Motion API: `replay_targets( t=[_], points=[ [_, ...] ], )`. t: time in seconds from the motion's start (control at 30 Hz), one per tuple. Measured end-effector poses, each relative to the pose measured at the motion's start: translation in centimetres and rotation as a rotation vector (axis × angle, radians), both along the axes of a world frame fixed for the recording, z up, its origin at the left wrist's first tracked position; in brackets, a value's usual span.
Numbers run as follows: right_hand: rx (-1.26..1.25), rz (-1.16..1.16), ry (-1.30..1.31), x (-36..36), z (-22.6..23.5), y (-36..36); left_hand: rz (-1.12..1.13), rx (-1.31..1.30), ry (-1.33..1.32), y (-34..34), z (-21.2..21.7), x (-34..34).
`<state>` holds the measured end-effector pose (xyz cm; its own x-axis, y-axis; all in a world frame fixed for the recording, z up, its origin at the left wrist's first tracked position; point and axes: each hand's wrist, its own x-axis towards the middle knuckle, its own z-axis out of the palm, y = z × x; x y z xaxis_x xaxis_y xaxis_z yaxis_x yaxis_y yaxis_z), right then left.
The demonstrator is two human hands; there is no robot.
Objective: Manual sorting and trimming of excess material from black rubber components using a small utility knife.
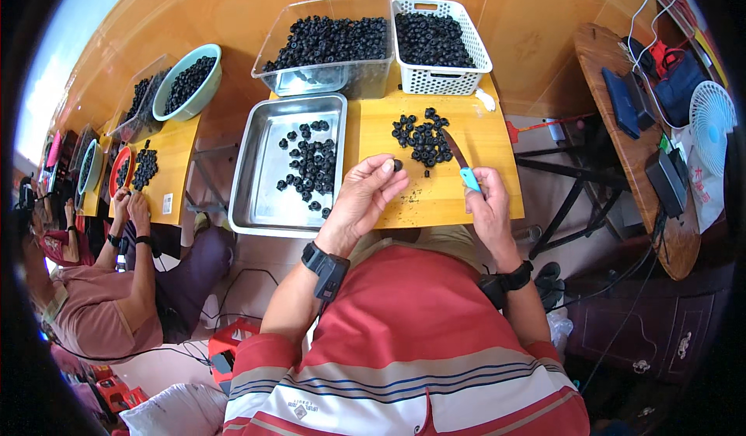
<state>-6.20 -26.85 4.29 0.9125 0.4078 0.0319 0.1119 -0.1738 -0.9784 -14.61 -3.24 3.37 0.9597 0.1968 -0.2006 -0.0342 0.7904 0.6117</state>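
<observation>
Between the thumb and fingertips of my left hand (364, 197) is a small black round part (397, 165), rubber-looking. My right hand (491, 200) is closed around the light blue handle of a knife (469, 179). Its narrow blade points up and left, over the edge of a loose pile of black round parts (423, 137) on the yellow wooden table (373, 129). Dark crumbs lie on the wood between my hands. Left of my left hand, a steel tray (260, 156) holds many similar parts, some of them with holes showing.
A clear plastic bin (268, 55) and a white perforated basket (439, 80), both full of black parts, stand at the table's back. At left, another person (109, 296) works at a table with a green basin (208, 86). A wooden board (622, 148) holding a fan (711, 125) stands right.
</observation>
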Motion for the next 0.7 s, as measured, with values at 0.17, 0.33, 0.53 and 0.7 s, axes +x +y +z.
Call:
replay_targets(
  t=[0.17, 0.33, 0.53, 0.7],
  points=[
    [0.108, 0.060, -0.130, -0.7, 0.9, 1.6, 0.004, -0.105, -0.041, -0.3, -0.2, -0.5],
    [0.108, 0.107, -0.209, -0.9, 1.1, 2.6, -0.010, -0.161, -0.054, -0.4, -0.3, -0.7],
    [0.076, 0.144, -0.294, -1.3, 1.6, 3.2, 0.003, -0.132, -0.045, -0.6, 0.1, -1.0],
    [0.074, 0.185, -0.382, -1.7, 1.7, 3.9, -0.003, -0.181, -0.071, -0.8, -0.3, -1.5]
  ],
)
